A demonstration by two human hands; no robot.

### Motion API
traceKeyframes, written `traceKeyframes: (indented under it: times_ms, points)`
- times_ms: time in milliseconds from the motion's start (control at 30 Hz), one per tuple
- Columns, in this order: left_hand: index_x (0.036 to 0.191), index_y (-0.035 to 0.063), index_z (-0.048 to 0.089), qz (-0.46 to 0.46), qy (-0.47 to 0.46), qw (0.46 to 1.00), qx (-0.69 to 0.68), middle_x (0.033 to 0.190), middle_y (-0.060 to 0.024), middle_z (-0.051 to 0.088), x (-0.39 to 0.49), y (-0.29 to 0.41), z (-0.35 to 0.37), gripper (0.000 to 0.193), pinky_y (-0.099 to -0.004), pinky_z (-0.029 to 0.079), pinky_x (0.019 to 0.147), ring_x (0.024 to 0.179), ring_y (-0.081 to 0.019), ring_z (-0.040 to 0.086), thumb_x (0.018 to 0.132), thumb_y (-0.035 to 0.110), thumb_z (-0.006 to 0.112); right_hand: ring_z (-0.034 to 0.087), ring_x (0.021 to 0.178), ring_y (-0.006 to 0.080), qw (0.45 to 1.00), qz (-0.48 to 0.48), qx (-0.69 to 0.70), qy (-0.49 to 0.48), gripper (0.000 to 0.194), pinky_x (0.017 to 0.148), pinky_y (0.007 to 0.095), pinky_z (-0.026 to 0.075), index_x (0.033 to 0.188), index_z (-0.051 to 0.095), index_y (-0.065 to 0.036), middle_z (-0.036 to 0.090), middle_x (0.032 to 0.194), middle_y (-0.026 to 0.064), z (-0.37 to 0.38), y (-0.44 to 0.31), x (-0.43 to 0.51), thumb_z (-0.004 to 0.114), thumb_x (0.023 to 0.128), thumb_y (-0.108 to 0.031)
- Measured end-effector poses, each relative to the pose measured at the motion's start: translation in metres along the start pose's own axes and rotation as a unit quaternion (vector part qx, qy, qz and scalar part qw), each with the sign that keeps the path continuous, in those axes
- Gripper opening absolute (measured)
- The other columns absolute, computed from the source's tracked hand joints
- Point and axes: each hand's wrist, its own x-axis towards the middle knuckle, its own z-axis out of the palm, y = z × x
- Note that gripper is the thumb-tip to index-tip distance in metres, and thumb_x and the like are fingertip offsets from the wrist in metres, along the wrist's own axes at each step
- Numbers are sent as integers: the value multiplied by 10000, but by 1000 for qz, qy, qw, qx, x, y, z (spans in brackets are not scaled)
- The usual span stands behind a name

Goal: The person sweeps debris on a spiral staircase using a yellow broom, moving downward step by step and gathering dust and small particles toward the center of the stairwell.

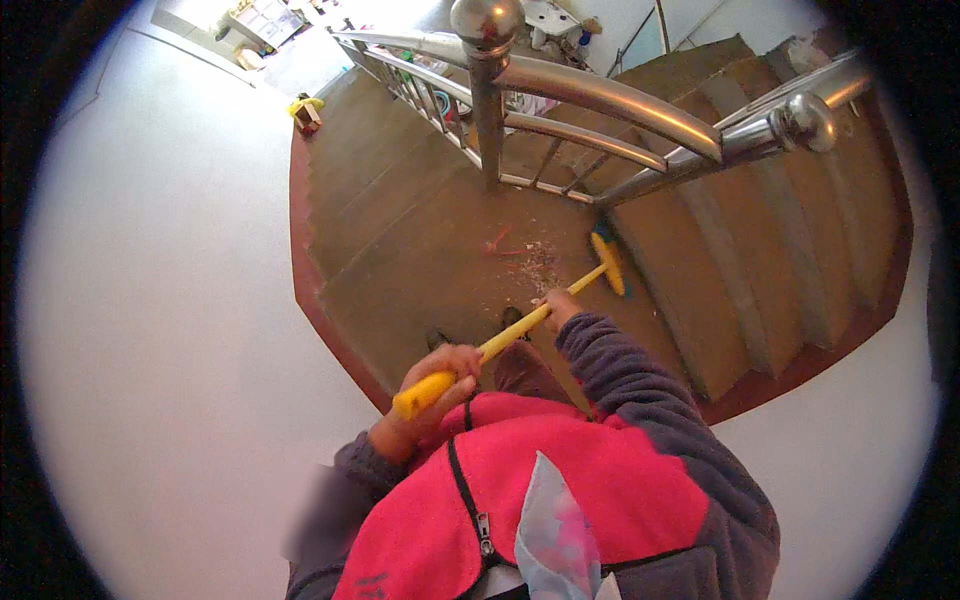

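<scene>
Both hands are on a yellow-handled broom (512, 334) that runs slantwise across my front. My left hand (439, 379) wraps the handle near its thick orange-yellow end. Farther down the stick, my right hand (561, 309) grips it from the right. The broom head (609, 262), yellow with blue-green bristles, is on the landing floor (420, 247) close to the foot of the rising stairs. Left of the head lies a scatter of debris (541, 266), pale bits and dark crumbs. Thin red strips (499, 244) lie beside it.
A metal railing (491, 112) with ball-topped posts stands ahead. Steps (750, 247) climb on the right; others (360, 157) descend at upper left. A white wall (165, 262) with a dark red skirting (304, 255) borders the left. A small box with yellow plastic (306, 114) sits by that wall.
</scene>
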Motion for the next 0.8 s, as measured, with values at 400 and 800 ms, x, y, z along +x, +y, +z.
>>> traceKeyframes:
  times_ms: [400,800]
  points:
    - [748,100,562,89,94,990,58,876,-70,629,-105,75,-64,159,-449,335,1046,999,-258,589,814,168,690,546,697,265,995,-4,51,-80,109,633,370,480,854,476,-27,507,723,125,141,77,-163,446,877,-130]
    - [854,76,519,65,120,989,65,957,-77,572,-60,9,-75,129,-412,362,1027,1036,-250,538,830,23,634,561,653,233,857,-158,-457,-178,167,616,331,495,803,576,-15,579,737,111,173,23,13,441,857,-98]
